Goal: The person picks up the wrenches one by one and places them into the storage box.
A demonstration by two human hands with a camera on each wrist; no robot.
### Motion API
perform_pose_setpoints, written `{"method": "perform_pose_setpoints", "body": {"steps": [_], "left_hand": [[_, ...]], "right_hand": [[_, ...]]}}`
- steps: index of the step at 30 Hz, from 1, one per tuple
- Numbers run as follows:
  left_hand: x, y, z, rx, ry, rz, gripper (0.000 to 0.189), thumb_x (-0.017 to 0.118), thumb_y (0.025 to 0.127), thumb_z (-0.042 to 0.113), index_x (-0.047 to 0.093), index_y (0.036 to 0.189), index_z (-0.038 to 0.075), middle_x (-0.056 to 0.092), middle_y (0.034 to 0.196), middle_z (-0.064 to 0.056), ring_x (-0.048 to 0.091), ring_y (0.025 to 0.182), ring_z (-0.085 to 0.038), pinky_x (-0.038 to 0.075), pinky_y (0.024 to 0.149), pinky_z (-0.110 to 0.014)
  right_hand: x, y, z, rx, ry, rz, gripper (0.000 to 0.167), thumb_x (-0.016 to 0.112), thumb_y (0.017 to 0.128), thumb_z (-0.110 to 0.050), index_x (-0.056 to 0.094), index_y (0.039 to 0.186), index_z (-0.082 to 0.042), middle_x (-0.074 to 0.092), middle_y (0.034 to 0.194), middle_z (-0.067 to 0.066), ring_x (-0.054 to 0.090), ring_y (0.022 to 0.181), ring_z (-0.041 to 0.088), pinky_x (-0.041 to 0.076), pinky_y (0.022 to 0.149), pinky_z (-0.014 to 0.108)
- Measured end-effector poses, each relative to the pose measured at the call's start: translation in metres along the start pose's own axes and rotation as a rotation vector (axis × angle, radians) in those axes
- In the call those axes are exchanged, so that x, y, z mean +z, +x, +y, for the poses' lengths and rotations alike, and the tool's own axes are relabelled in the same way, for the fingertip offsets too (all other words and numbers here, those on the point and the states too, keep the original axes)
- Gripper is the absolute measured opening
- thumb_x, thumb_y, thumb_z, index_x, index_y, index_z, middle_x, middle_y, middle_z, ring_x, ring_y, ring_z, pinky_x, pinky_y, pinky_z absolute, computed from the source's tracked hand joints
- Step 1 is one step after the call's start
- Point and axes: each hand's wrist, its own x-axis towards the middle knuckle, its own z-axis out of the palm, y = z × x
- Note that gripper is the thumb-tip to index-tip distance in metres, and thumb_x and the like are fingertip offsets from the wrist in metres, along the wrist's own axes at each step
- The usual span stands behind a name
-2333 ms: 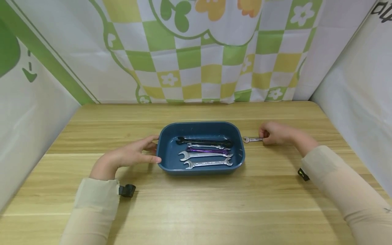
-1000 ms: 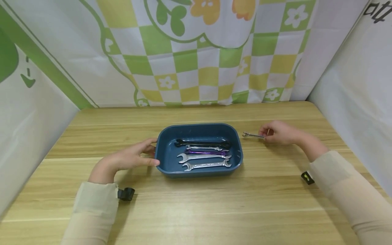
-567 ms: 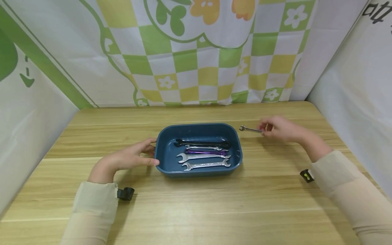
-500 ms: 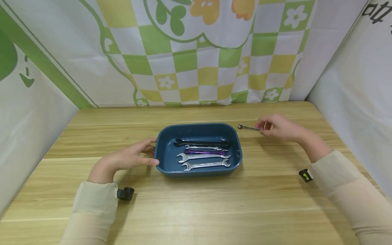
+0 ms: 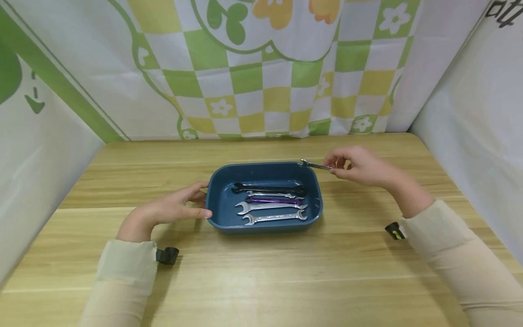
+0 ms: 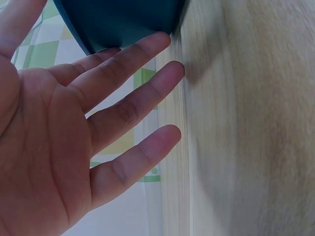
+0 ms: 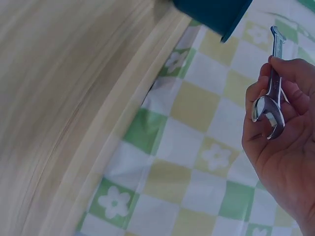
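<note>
My right hand [image 5: 361, 168] pinches a small silver open-end wrench [image 5: 314, 165] between thumb and fingers. Its far head overlaps the back right corner of a dark blue bin [image 5: 265, 230] in the head view; the right wrist view shows the near open jaw below the fingers. Inside the bin several wrenches lie side by side: a black wrench [image 5: 267, 189], a purple wrench [image 5: 271, 200], and silver ones, among them a wrench [image 5: 275, 217] at the front. My left hand [image 5: 169, 209] rests against the bin's left end with fingers spread and extended, thumb at the rim.
The wooden table [image 5: 261, 281] carries the bin near its middle. A checkered green and yellow cloth [image 5: 261, 91] hangs behind the table's back edge, with white cloth on both sides. A black wrist device [image 5: 167, 255] sits at the left sleeve.
My right hand lifts the small wrench off the table at the right and brings it leftward to the bin's back right corner. The left hand stays at the bin's left end.
</note>
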Motion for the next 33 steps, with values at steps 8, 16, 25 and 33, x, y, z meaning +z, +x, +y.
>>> {"method": "perform_pose_setpoints", "body": {"steps": [8, 16, 25, 33], "left_hand": [[0.0, 0.002, 0.0, -0.017, -0.002, 0.006, 0.082, 0.07, 0.092, 0.035, 0.024, 0.156, 0.013, 0.046, 0.149, -0.027, 0.04, 0.14, -0.046, 0.035, 0.109, -0.064], [-0.001, 0.002, -0.002, 0.004, -0.003, 0.001, 0.082, 0.07, 0.093, 0.035, 0.024, 0.156, 0.012, 0.046, 0.148, -0.027, 0.04, 0.14, -0.046, 0.035, 0.109, -0.065], [0.0, 0.002, -0.002, -0.001, -0.005, -0.002, 0.082, 0.07, 0.093, 0.036, 0.023, 0.156, 0.013, 0.046, 0.149, -0.026, 0.04, 0.14, -0.045, 0.036, 0.109, -0.064], [-0.002, 0.003, 0.0, -0.016, -0.004, 0.006, 0.084, 0.071, 0.092, 0.036, 0.023, 0.157, 0.013, 0.044, 0.15, -0.026, 0.039, 0.142, -0.045, 0.034, 0.111, -0.063]], "right_hand": [[0.018, 0.015, -0.016, -0.072, 0.052, -0.033, 0.016, 0.065, 0.093, -0.002, 0.07, 0.108, -0.005, 0.071, 0.092, 0.004, 0.06, 0.08, 0.014, 0.053, 0.067, 0.031], [0.039, 0.031, -0.04, -0.197, 0.109, -0.118, 0.015, 0.065, 0.093, -0.001, 0.069, 0.106, -0.007, 0.066, 0.088, 0.001, 0.055, 0.077, 0.012, 0.05, 0.065, 0.028], [0.066, 0.044, -0.053, -0.247, 0.142, -0.218, 0.014, 0.063, 0.095, -0.003, 0.068, 0.107, -0.007, 0.065, 0.09, 0.001, 0.055, 0.077, 0.01, 0.052, 0.069, 0.027], [0.086, 0.052, -0.053, -0.242, 0.098, -0.252, 0.014, 0.064, 0.095, -0.005, 0.069, 0.108, -0.007, 0.07, 0.098, 0.003, 0.06, 0.082, 0.009, 0.053, 0.073, 0.025]]}}
